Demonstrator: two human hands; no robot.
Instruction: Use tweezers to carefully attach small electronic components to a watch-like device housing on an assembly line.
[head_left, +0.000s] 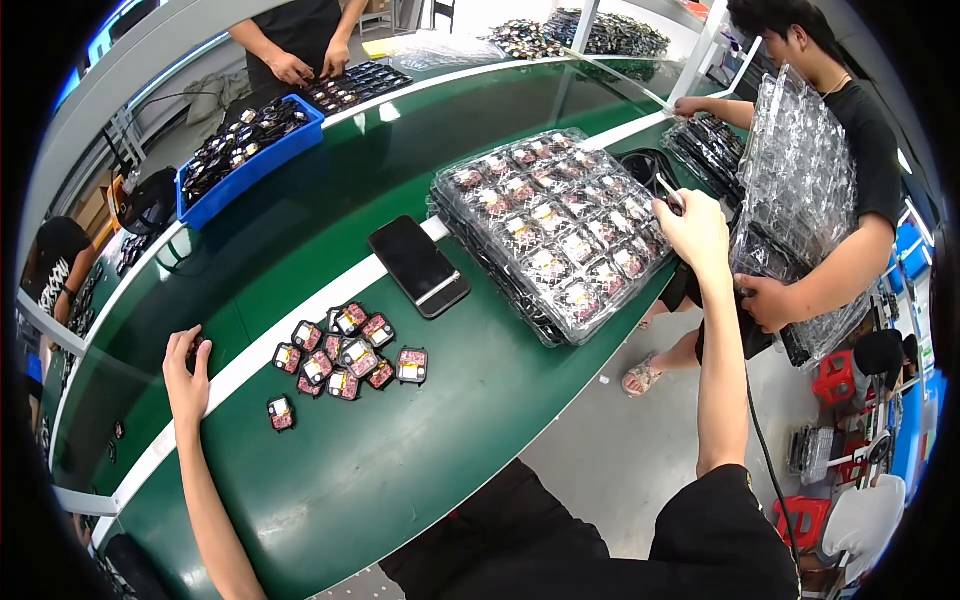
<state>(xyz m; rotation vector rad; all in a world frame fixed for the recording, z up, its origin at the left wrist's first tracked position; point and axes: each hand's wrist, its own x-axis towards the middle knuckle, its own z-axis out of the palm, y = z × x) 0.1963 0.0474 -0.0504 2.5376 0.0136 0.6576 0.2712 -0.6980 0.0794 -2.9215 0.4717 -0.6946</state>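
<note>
My left hand rests on the white strip of the green bench, fingers curled in a pinch. Something small and dark shows at its fingertips, too hidden to name. Right of it lies a loose pile of small square black-framed modules with reddish and white faces. My right hand is closed round a slim corded tool with a pale tip, just off the right edge of the tray stack. Those clear plastic trays hold rows of similar modules.
A black phone lies between the pile and the trays. A blue bin of dark parts stands across the belt. At right a co-worker holds clear trays; another works opposite. A black cable hangs beside my right arm.
</note>
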